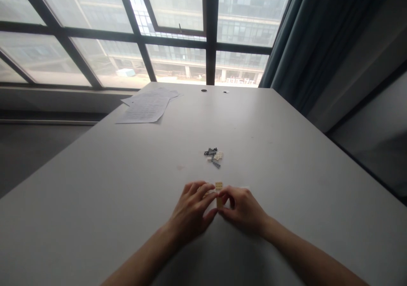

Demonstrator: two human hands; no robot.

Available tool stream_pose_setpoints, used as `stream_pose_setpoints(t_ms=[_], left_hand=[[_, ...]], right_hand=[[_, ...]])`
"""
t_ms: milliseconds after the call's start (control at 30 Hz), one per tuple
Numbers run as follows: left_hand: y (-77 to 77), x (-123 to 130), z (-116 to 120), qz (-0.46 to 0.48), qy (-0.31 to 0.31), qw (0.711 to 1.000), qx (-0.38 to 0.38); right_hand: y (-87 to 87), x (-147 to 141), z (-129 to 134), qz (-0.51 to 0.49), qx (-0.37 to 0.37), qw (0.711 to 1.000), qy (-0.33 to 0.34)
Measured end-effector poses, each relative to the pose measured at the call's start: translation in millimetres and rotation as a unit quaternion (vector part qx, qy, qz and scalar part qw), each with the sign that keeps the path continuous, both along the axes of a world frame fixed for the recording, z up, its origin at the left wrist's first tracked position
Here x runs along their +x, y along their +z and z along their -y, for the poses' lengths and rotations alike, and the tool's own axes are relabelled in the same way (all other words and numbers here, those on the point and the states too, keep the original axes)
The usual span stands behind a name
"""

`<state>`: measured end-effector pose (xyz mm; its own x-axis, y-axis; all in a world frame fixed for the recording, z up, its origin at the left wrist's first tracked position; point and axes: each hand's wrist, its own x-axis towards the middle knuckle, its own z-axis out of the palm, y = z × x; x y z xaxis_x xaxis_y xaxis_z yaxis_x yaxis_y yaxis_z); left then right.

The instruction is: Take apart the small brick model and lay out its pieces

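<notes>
Looking down a broad white table (270,163) now, straight toward window panes (181,61) set in dark frames (210,31) behind the far edge, and out through the glass to a pale building (251,4)! Across to the right, to a dark blue curtain (286,44) hanging in folds beside the table. Over to the far left, find loose papers (144,108), overlapping and well apart from the hands. Spot two round holes (204,90) near the far edge as well.

Closer in, to the middle of the table: come upon a loose pile of small bricks (218,155), grey, dark and cream, just beyond the fingers and apart from them. Glimpse a pale flat thing (245,187) just behind the right hand (244,205), mostly covered and too small to make out.

And here, right at the heart of it, a tan block (218,186), between the two hands near the front of the table, partly hidden by fingers. Pinching it from the right with thumb and forefinger of the right hand. Meeting it from the other side with the left hand (190,207), fingers bent and spread; cannot tell whether gripping or just steadying
</notes>
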<state>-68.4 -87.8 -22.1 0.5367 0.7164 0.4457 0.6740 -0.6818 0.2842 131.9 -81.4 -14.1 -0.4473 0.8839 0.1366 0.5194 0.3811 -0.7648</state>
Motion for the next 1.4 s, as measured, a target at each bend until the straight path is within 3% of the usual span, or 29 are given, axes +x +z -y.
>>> stream_pose_setpoints(t_ms=[333, 533, 733, 900, 1133, 1400], left_hand=[[-3.2, 1.3, 1.6, -0.009, -0.001, 1.000, -0.012], [0.1, 0.6, 1.7, -0.010, -0.008, 1.000, 0.002], [4.2, -1.0, -2.0, 0.020, -0.005, 0.999, 0.037], [1.1, -1.5, -2.5, 0.004, -0.019, 1.000, 0.008], [0.0, -1.2, -1.9, 0.002, -0.028, 1.000, 0.003], [-0.9, -0.4, -2.3, 0.011, -0.022, 1.000, 0.009]], right_hand=[[1.1, 1.3, -3.4, 0.116, 0.040, 0.992, 0.011], [7.7, 7.4, -11.9, 0.088, 0.045, 0.994, 0.038], [22.7, 19.6, -43.5, 0.040, 0.089, 0.992, -0.077], [23.2, 26.5, -82.0, 0.035, 0.091, 0.988, -0.116], [12.4, 7.1, -114.7, 0.156, 0.118, 0.978, -0.076], [13.2, -26.3, -138.2, 0.228, 0.148, 0.962, -0.023]])
